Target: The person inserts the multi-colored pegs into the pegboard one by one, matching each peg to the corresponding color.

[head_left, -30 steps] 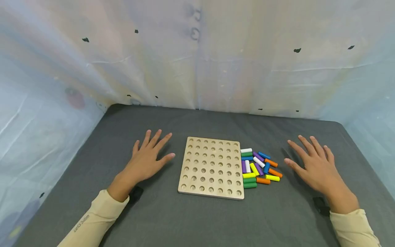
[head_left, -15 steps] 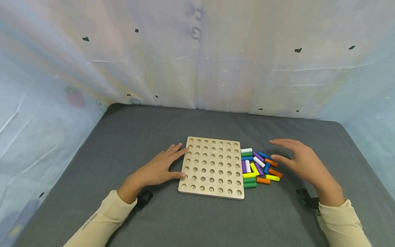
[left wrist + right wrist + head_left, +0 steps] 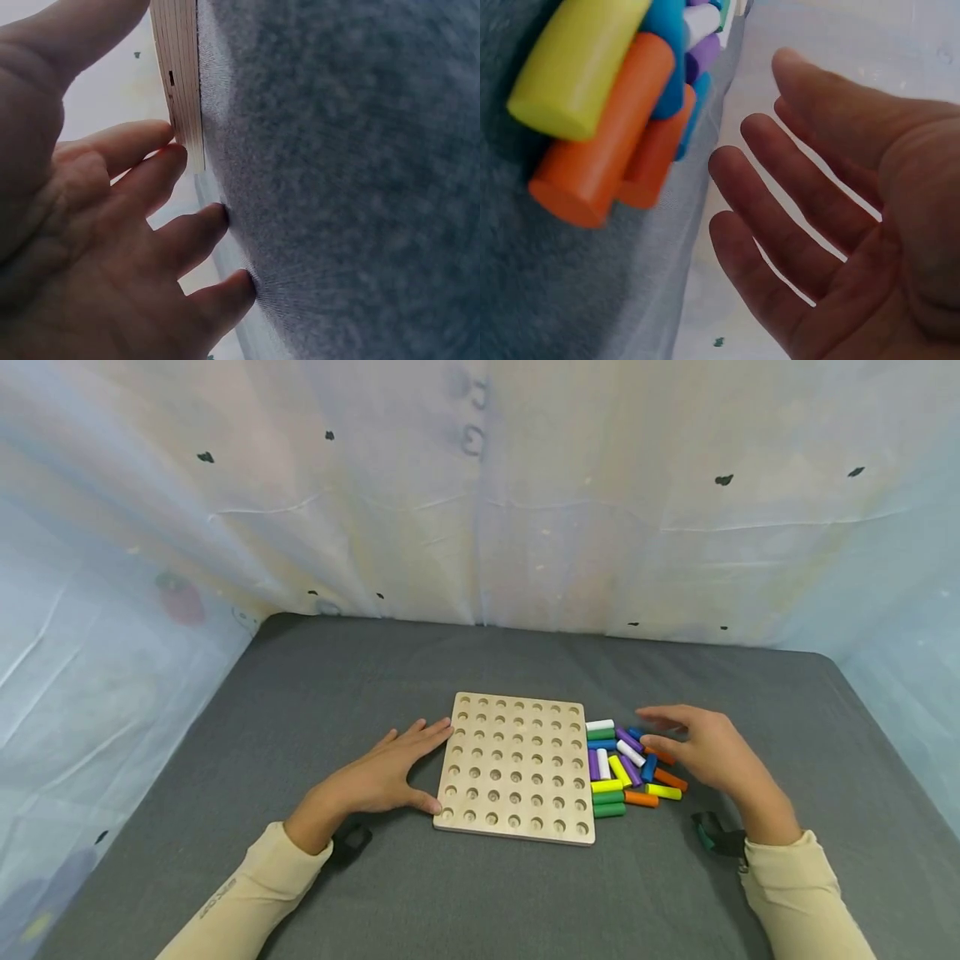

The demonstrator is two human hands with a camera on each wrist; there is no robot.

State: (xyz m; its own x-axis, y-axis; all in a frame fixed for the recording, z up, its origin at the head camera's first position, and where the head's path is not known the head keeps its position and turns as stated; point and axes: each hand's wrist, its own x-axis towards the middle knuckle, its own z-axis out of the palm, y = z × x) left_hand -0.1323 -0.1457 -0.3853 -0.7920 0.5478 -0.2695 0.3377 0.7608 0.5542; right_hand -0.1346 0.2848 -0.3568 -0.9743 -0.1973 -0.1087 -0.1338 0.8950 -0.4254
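Spreading underneath: dark grey cloth (image 3: 525,902)
Square, pale wooden, round-holed board (image 3: 506,767): flat on the cloth
Left hand (image 3: 377,777): relaxed, touching the board's left edge
Right hand (image 3: 705,747): fingers gently curved, holding nothing
Multicoloured cylindrical pegs (image 3: 631,770): heaped at the board's right edge, partly beneath the right hand

Pale wood tone is being shown by the board (image 3: 506,766), its face being patterned with rows of round holes (image 3: 516,758), its edge (image 3: 181,82) with fine stripes. Six plain colours are being noted: orange pegs (image 3: 604,139), yellow pegs (image 3: 577,67), blue pegs (image 3: 602,745), white pegs (image 3: 630,752), purple pegs (image 3: 593,765), green pegs (image 3: 608,810). Dark grey is being shown by the cloth (image 3: 420,893). Whitish sheeting (image 3: 562,552) is being tinted lilac and yellow, dotted with black marks (image 3: 723,480). Cream is being shown by the left sleeve (image 3: 258,893), dark-lettered
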